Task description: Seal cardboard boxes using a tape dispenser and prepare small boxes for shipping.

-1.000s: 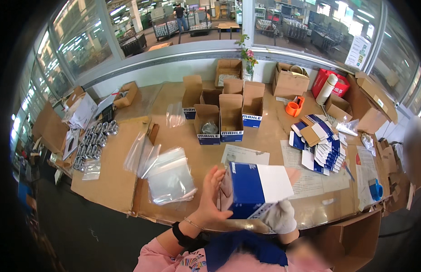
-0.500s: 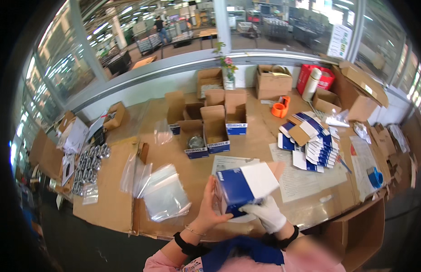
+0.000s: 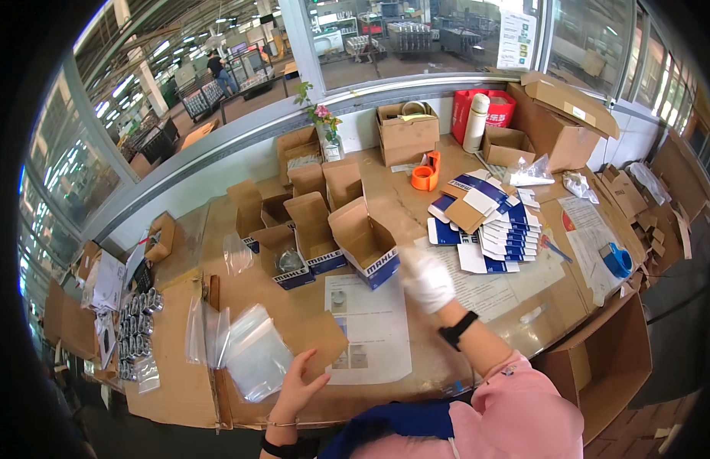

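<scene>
My bare left hand (image 3: 300, 386) is over the near side of the table, thumb and forefinger apart. Its fingertips are at the lower edge of a flat brown cardboard piece (image 3: 315, 336), beside a stack of clear plastic bags (image 3: 255, 356). My right hand (image 3: 428, 281), in a white glove, is to the right of an open blue-and-white carton (image 3: 364, 237). Motion smears its fingers, so their grip is unclear. The carton stands upright at the near right of several similar open cartons (image 3: 313, 229); one of these holds a grey metal part (image 3: 288, 260).
Flattened blue-and-white cartons (image 3: 500, 229) are piled on the right, near an orange tape dispenser (image 3: 425, 174). Printed sheets (image 3: 382, 329) lie on the table. Rows of metal parts (image 3: 137, 325) are at the left. A large open cardboard box (image 3: 611, 352) stands at the near right.
The carton I held before me now stands open beside the others. My left hand has moved left and down, my right hand forward. A brown cardboard piece now shows by the bags. The view has shifted.
</scene>
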A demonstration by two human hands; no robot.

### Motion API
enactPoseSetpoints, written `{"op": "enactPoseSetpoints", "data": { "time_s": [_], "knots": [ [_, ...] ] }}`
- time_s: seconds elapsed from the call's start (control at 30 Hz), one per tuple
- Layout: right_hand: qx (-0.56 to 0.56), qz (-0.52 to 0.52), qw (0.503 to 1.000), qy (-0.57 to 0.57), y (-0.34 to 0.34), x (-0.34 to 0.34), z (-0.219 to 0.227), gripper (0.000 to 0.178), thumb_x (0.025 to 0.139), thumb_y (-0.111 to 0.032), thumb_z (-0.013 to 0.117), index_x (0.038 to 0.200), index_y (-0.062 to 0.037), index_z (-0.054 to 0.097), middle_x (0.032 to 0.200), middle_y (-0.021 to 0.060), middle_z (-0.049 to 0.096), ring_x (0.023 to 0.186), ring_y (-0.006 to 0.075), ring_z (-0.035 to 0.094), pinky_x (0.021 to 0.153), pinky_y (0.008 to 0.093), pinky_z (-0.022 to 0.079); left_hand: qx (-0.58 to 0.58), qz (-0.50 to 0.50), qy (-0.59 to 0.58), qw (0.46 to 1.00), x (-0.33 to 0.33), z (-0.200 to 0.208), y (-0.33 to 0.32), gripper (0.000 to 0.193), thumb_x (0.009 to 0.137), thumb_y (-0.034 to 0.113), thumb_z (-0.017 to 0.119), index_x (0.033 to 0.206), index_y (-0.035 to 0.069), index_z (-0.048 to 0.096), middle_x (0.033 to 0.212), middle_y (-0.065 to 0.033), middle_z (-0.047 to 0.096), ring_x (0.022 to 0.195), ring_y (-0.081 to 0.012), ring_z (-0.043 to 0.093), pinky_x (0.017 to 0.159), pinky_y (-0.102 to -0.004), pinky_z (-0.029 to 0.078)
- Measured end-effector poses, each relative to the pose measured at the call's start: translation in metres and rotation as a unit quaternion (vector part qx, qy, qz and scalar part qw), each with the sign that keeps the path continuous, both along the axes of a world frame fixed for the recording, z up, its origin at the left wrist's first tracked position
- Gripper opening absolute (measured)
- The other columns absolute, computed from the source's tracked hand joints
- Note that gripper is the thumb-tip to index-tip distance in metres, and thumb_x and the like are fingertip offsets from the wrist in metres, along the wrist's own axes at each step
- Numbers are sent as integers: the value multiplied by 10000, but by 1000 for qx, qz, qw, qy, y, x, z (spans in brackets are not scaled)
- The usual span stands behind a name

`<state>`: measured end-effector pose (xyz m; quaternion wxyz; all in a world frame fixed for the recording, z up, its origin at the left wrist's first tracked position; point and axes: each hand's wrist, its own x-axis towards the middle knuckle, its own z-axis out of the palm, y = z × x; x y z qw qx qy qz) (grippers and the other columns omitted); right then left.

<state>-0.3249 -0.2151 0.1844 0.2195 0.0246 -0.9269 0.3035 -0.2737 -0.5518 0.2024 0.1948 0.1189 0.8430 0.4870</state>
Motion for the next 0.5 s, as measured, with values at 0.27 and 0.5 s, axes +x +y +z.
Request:
{"op": "enactPoseSetpoints", "data": {
  "time_s": [0.27, 0.5],
  "knots": [
    [264, -280, 918, -90, 142, 59, -75, 372, 718, -86, 537, 1088, -61, 504, 1098, 95, 525, 1075, 263, 468, 823, 382, 412, 52, -99, -30, 993, 1, -7, 38, 549, 734, 219, 674, 1206, 36, 459, 1154, -126, 524, 1060, -224, 497, 911, -332, 378],
    [-364, -283, 871, 171, 105, 125, 48, 214, 861, -49, 486, 1063, 4, 533, 906, 56, 605, 818, 123, 582, 742, 233, 458, 43, -143, 26, 988, -2, 10, 61, 537, 721, 191, 675, 1194, 34, 476, 1165, -123, 523, 1065, -224, 501, 912, -326, 381]
  ]
}}
